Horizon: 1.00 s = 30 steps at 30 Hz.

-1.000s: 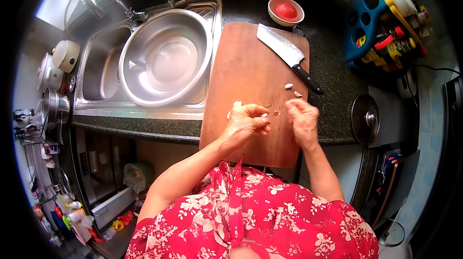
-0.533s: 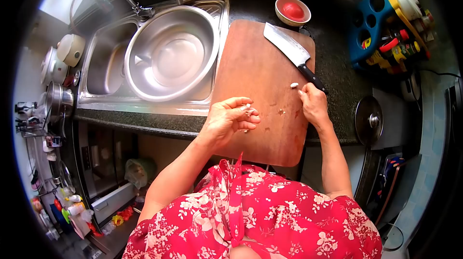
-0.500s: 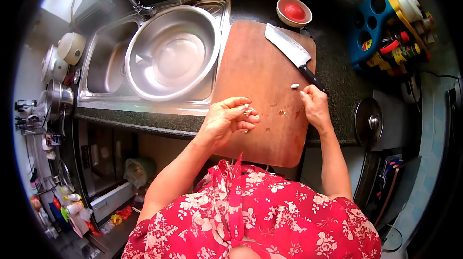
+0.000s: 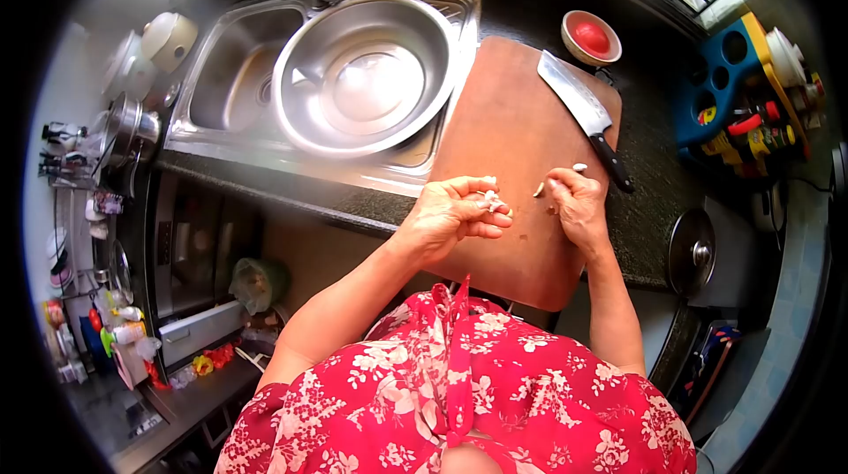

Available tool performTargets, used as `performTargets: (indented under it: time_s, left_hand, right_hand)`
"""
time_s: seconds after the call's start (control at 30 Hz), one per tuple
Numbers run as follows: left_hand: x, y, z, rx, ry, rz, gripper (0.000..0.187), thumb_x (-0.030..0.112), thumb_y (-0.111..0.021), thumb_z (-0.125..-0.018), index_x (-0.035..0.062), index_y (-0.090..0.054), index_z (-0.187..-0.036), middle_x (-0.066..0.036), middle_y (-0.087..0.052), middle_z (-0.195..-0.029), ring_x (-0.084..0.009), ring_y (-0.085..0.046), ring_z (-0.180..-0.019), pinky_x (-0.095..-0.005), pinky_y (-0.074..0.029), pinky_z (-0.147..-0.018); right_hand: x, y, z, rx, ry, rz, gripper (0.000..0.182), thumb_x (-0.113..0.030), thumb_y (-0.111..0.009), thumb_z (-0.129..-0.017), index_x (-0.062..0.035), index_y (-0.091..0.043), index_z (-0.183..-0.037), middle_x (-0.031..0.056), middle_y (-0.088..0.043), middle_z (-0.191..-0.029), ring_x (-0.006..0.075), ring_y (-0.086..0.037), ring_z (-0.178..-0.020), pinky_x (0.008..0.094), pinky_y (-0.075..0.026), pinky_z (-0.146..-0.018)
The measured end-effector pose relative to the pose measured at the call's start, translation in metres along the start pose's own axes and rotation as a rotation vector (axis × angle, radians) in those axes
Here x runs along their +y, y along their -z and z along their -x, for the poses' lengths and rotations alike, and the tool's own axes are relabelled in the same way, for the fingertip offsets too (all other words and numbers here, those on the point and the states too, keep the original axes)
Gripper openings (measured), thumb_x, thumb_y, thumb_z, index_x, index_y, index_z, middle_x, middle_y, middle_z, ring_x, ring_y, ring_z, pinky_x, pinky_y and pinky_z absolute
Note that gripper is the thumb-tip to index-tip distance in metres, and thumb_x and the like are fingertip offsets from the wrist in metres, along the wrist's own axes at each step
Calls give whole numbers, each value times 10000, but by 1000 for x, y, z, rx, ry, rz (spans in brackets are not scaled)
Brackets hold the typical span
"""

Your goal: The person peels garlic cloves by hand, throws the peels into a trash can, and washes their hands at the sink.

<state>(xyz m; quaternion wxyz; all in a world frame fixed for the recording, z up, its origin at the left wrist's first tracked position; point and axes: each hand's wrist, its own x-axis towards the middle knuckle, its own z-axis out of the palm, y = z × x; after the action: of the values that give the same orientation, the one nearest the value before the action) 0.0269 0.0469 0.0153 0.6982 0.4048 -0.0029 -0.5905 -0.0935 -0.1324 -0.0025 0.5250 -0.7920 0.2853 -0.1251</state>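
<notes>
My left hand (image 4: pixel 455 219) is closed loosely, palm turned inward, over the lower left of the wooden cutting board (image 4: pixel 495 129). Between its thumb and fingers are whitish garlic cloves (image 4: pixel 489 201) with bits of skin. On the board's right side, my right hand (image 4: pixel 579 207) is curled with thumb and forefinger pinched; I cannot tell what is in the pinch. A small pale sliver (image 4: pixel 539 189) shows just left of its fingertips. One peeled garlic clove (image 4: pixel 579 167) lies just beyond the knuckles. A kitchen knife (image 4: pixel 579 103) rests on the board's upper right, its black handle towards me.
A large steel basin (image 4: pixel 362 76) sits over the sink (image 4: pixel 238 76) at left. Behind the board is a bowl (image 4: pixel 591 37) with something red inside. A blue rack (image 4: pixel 720 76) with bottles stands at far right, near a pot lid (image 4: pixel 692 251).
The view has shifted, so the counter appears further right. A small pale sliver now shows by my right fingertips. My left hand still holds the garlic.
</notes>
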Motion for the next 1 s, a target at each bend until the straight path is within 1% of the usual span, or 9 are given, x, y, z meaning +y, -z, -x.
performTargets:
  time_s: [0.1, 0.17, 0.3, 0.43, 0.6, 0.67, 0.77, 0.9, 1.0]
  left_hand:
    - [3, 0, 6, 52, -9, -3, 186, 53, -542, -825, -28, -520, -992, -171, -597, -901, -259, -623, -811, -326, -543, -682]
    - [2, 1, 10, 83, -36, 26, 162, 49, -555, -816, -16, -526, -961, -153, -604, -889, -244, -628, -781, -334, -544, -674]
    - [0, 6, 14, 176, -120, 79, 161, 59, -585, -781, -13, -551, -920, -112, -616, -769, -188, -630, -634, -283, -539, -547]
    - [6, 29, 18, 274, -245, -125, 145, 39, -588, -725, 9, -585, -867, -84, -600, -720, -159, -606, -604, -282, -521, -519]
    - [7, 51, 52, 286, -333, -141, 179, 34, -543, -690, -33, -567, -854, -93, -581, -654, -156, -598, -570, -258, -497, -454]
    - [9, 66, 63, 233, -339, -37, 191, 30, -537, -691, -30, -569, -870, -95, -586, -662, -153, -589, -556, -255, -493, -457]
    - [12, 89, 90, 195, -420, -6, 221, 14, -538, -697, -29, -577, -910, -72, -588, -677, -119, -563, -553, -231, -480, -482]
    - [23, 121, 135, 250, -571, -112, 193, -6, -563, -672, -41, -587, -860, -48, -582, -646, -99, -541, -557, -223, -441, -478]
    - [34, 139, 175, 517, -797, -407, 85, 9, -573, -695, -37, -583, -765, -20, -552, -589, -64, -507, -546, -223, -408, -491]
  right_hand:
    - [-9, -11, 2, 140, 249, -16, 76, -30, -553, -804, 29, -594, -828, -22, -488, -567, 36, -406, -481, 202, -329, -426]
    - [-37, -18, 13, 4, 279, 46, 57, -31, -572, -789, 23, -585, -804, 4, -504, -575, 51, -419, -475, 218, -346, -426]
    - [-54, -52, 19, -93, 717, 321, 103, -39, -601, -759, 22, -568, -836, 138, -569, -667, 245, -544, -524, 285, -398, -472]
    - [-63, -80, 8, -209, 762, 430, 107, -69, -529, -815, -13, -561, -900, 152, -551, -673, 307, -545, -542, 359, -386, -468]
    - [-70, -114, 12, -203, 1012, 412, 75, -65, -502, -828, -14, -557, -836, 112, -528, -602, 232, -490, -447, 301, -348, -402]
    - [-87, -128, 18, -393, 446, 38, 124, -48, -495, -825, 6, -539, -724, 53, -488, -510, 114, -436, -417, 257, -324, -388]
    - [-97, -161, 15, -464, 297, -132, 132, -67, -516, -820, 9, -554, -718, -30, -430, -494, 19, -353, -423, 189, -256, -373]
    - [-114, -215, 23, -534, 243, -203, 118, -67, -540, -814, 12, -556, -728, -36, -430, -487, 22, -348, -398, 179, -239, -361]
    - [-146, -255, 42, -578, 241, -212, 139, -92, -535, -821, 10, -580, -738, -26, -443, -488, 30, -363, -407, 186, -248, -367]
